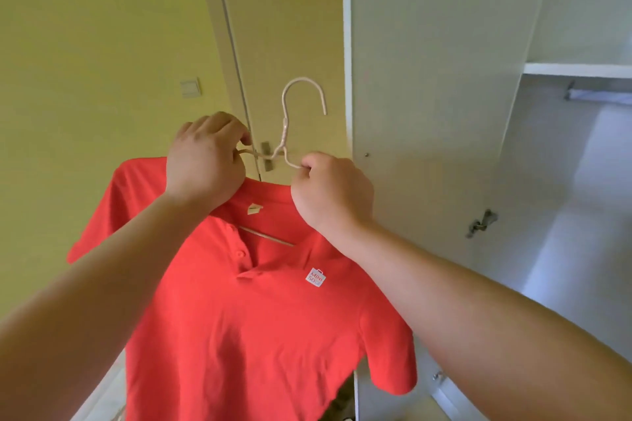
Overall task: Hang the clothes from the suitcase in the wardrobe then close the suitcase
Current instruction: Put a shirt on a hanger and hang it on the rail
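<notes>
Your left hand (205, 161) and right hand (330, 193) each pinch the hanger (284, 132), shirt (256, 325) already on. Hooking it on the rail (602, 94) remains; the suitcase is out of view.

Shirt (246, 318) on hanger (285, 133) — left hand (205, 161) left of hook, right hand (330, 191) right; wardrobe (581, 181) to the right, door (290, 27) behind.

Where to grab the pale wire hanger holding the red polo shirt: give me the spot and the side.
Grip the pale wire hanger at its twisted neck, from below. The hook's open end points right, toward the white wardrobe, so nothing blocks it, and the neck sits centred over the red polo shirt, which should hang level.
</notes>
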`<action>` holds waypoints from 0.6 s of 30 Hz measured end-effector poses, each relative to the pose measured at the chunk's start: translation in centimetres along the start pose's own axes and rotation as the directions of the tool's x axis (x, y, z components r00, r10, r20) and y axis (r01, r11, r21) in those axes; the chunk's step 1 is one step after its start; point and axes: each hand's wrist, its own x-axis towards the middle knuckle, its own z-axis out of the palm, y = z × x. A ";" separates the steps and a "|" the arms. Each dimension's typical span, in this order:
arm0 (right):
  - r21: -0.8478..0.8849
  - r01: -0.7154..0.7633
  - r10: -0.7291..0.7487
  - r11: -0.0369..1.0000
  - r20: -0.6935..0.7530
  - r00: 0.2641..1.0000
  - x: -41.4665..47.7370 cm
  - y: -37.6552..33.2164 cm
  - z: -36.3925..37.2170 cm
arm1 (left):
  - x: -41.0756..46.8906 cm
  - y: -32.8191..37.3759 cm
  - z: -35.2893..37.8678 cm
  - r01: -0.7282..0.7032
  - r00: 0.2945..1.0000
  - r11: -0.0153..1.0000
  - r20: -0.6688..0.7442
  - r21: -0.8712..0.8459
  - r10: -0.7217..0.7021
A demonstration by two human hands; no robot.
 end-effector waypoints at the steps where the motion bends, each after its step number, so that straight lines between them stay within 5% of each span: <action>1: -0.019 0.000 -0.001 1.000 -0.028 1.000 -0.4 1.1 -1.1 | 0.3 1.4 0.1 -0.059 0.998 0.998 0.019 -0.012 0.059; 5: -0.135 -0.017 -0.006 0.991 -0.168 0.986 -2.1 5.8 -4.9 | 1.1 6.4 0.7 -0.254 0.957 0.961 0.111 -0.113 0.266; 8: -0.199 -0.058 0.006 0.978 -0.250 0.968 -3.0 9.1 -7.6 | 1.9 10.2 2.1 -0.229 0.913 0.932 0.270 -0.281 0.306; 13: -0.261 -0.206 0.100 0.943 -0.368 0.924 -4.8 16.1 -12.5 | 4.2 18.9 5.0 -0.009 0.735 0.839 0.566 -0.543 0.374; 18: -0.304 -0.371 0.257 0.877 -0.355 0.899 -7.1 22.6 -17.2 | 5.2 29.1 6.8 0.498 0.455 0.602 0.779 -0.624 0.432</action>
